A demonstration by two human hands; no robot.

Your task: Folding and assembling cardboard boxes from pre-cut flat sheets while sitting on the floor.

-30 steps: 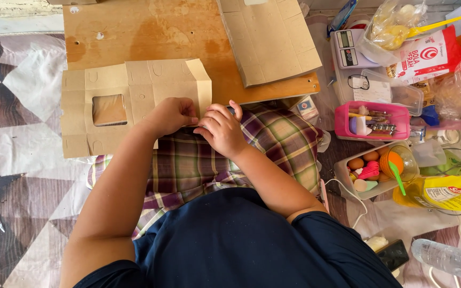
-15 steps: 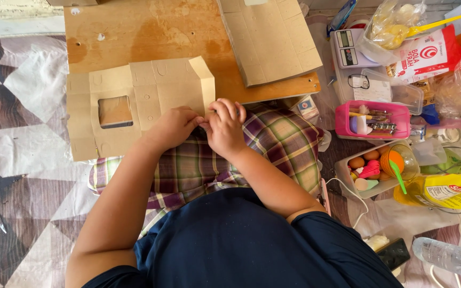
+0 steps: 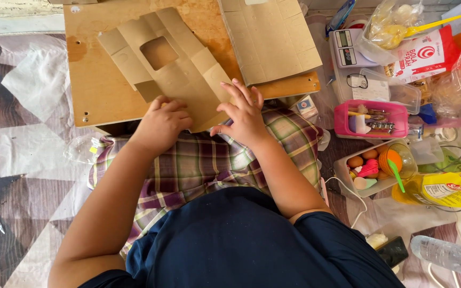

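1. Hands met at the near edge of a flat, die-cut brown cardboard box blank with a square window (image 3: 172, 66), which lay askew on a low wooden board (image 3: 89, 80) just above the person's lap.
2. Left hand (image 3: 161, 124) was curled into a loose fist, knuckles down on the blank's lower edge; whether the tucked fingers pinched the card could not be told.
3. Right hand (image 3: 244, 114) lay spread, fingers fanned and flat on the blank's near corner flap, seemingly to hold it against the board.
4. Cardboard looked matte and stiff, scored into panels and narrow flaps; the window showed the board beneath.
5. A second brown cardboard sheet with creased panels (image 3: 270, 37) lay just beside it, overhanging the board's right side.
6. A soft plaid cloth in green, maroon and cream (image 3: 198, 165) covered the lap under both wrists.
7. Well to the right sat a pink plastic tray of small tools (image 3: 370, 118), a clear tub of bright spoons and eggs (image 3: 372, 168), and a small grey digital scale (image 3: 348, 50).
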